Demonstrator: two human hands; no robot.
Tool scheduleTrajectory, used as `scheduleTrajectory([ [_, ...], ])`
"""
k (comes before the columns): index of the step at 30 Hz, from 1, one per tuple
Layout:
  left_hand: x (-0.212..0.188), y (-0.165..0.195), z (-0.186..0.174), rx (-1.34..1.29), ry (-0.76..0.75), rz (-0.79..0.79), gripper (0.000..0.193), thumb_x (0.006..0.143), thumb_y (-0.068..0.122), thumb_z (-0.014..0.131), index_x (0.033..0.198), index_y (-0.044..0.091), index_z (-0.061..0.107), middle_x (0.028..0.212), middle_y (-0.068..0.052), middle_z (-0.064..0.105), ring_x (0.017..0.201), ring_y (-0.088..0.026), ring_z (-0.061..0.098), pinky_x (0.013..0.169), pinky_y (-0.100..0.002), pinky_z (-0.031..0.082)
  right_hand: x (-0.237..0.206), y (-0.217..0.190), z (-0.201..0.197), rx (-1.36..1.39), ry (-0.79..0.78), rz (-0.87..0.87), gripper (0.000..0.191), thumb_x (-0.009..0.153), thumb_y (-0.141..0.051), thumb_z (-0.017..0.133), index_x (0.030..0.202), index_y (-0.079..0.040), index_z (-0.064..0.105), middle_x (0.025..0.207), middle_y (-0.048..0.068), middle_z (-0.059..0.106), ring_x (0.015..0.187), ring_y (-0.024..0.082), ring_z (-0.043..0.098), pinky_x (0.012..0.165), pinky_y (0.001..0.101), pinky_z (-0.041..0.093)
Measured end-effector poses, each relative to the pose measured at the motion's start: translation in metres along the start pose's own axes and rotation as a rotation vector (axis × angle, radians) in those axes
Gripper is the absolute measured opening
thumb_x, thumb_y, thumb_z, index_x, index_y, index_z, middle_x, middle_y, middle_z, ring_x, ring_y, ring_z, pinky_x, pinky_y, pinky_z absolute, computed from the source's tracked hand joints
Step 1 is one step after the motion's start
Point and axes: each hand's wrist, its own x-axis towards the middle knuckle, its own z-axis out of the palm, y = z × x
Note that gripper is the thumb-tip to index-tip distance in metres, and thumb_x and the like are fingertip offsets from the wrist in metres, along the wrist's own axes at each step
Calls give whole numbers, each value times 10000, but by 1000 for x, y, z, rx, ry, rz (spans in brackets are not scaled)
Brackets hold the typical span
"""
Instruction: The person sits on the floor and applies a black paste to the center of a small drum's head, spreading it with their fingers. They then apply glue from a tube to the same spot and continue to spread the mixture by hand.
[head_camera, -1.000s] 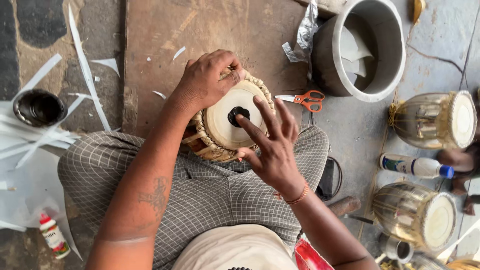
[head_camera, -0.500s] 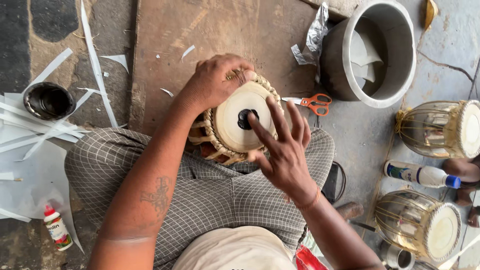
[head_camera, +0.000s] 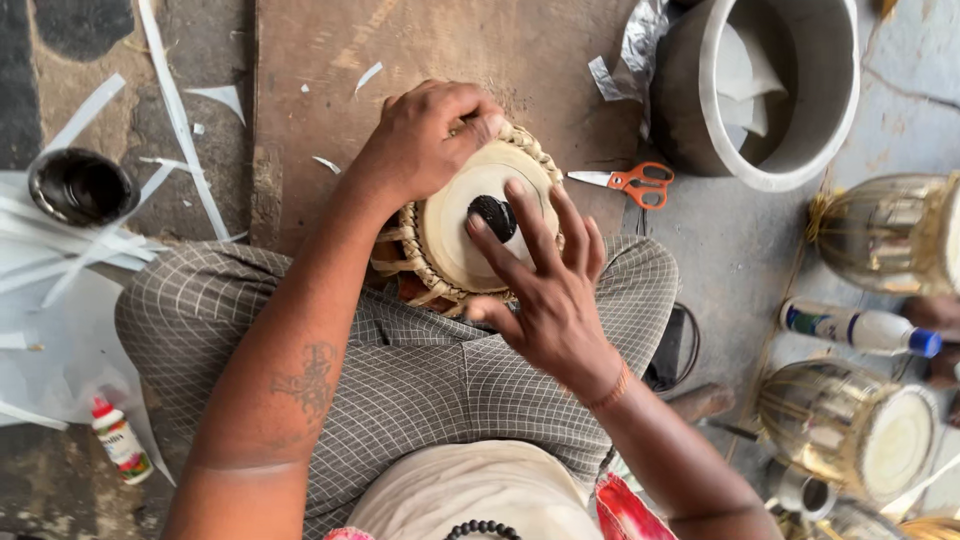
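While the left hand (head_camera: 425, 140) clamps the drum (head_camera: 480, 225) rim, its fingertips seemingly hidden, the right hand (head_camera: 545, 290) rests spread

Far rim of the small drum (head_camera: 470, 225) is hidden under the left hand (head_camera: 425, 140); brass drum (head_camera: 885, 232) is cut off at the right picture edge.

A small drum (head_camera: 470, 225) sits centre frame, tilted on the person's lap, its pale skin head facing up with a black round patch (head_camera: 491, 215) in the middle and woven straw-coloured lacing around the rim.
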Motion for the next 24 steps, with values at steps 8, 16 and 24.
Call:
scheduleTrajectory([
  [8,-1,-3,2,49,57,39,367,1031,489,575,1076,163,736,1103,-61,766,1101,-270,684,1017,-570,415,0,0,1,-61,29,-10,731,958,-733,384,1495,-286,602,1700,103,310,1576,390,182,1261,545,91],
  [16,-1,-1,1,22,38,12,381,1038,490,561,1079,158,742,1073,-66,760,1081,-259,690,1002,-547,456,-1,0,1,-27,29,51,713,985,-727,384,1494,-277,601,1695,113,321,1564,412,221,1263,554,110],
  [24,1,-3,1,25,48,95,369,1075,455,554,1060,127,722,1035,-87,747,1018,-276,699,944,-549,478,-1,-2,2,-29,32,36,728,996,-731,398,1512,-262,607,1703,114,313,1579,399,196,1264,547,115],
])
